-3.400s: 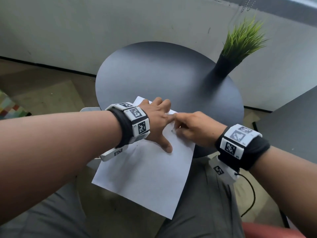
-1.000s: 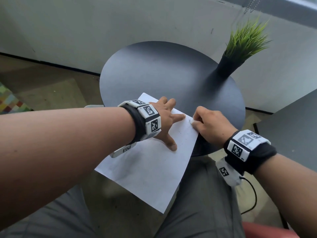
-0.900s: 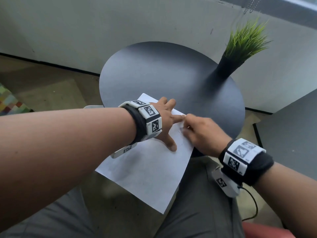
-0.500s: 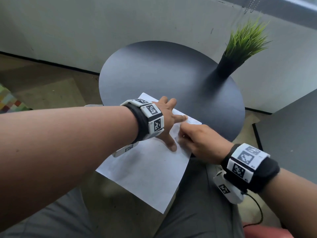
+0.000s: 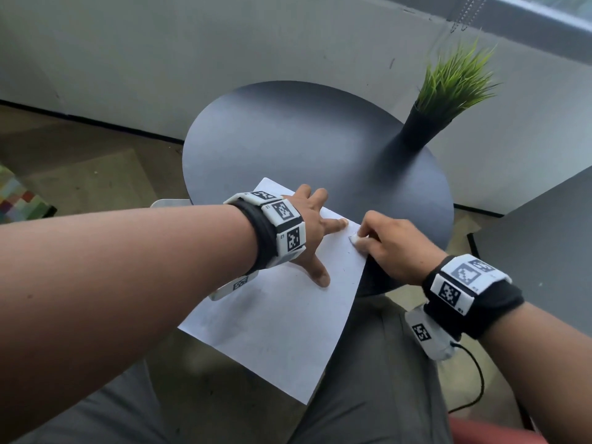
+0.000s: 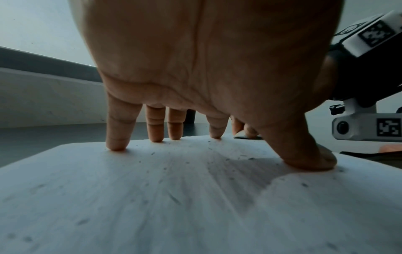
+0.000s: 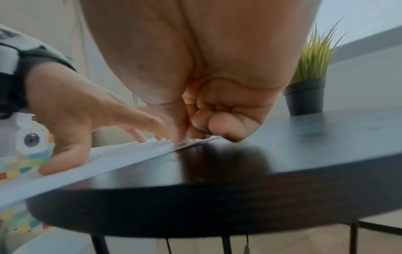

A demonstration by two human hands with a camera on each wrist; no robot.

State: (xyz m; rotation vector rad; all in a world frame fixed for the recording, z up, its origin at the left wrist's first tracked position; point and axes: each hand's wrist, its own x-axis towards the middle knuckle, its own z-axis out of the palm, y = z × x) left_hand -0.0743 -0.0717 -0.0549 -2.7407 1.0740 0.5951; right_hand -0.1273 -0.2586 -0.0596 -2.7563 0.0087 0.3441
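A white sheet of paper [image 5: 272, 331] lies on the near edge of a round black table [image 5: 288, 139] and overhangs it toward my lap. My left hand [image 5: 320, 241] is spread flat on the sheet, its fingertips [image 6: 117, 141] and thumb pressing down. My right hand [image 5: 360, 238] is curled at the sheet's right edge and pinches a small white eraser [image 5: 354, 239] against the paper, just beside my left index finger. In the left wrist view the paper [image 6: 152, 197] carries grey smudges and dark crumbs. In the right wrist view the eraser [image 7: 185, 141] touches the paper's edge [image 7: 121, 154].
A green grass plant in a black pot [image 5: 429, 123] stands at the table's far right edge. A grey wall runs behind the table, and a dark grey surface [image 5: 544, 251] sits to the right. My legs are under the hanging part of the sheet.
My right hand has rubbed back and forth across the sheet near its right edge, and since half a second ago it slid right, back to the edge. The left hand stayed pressed in place.
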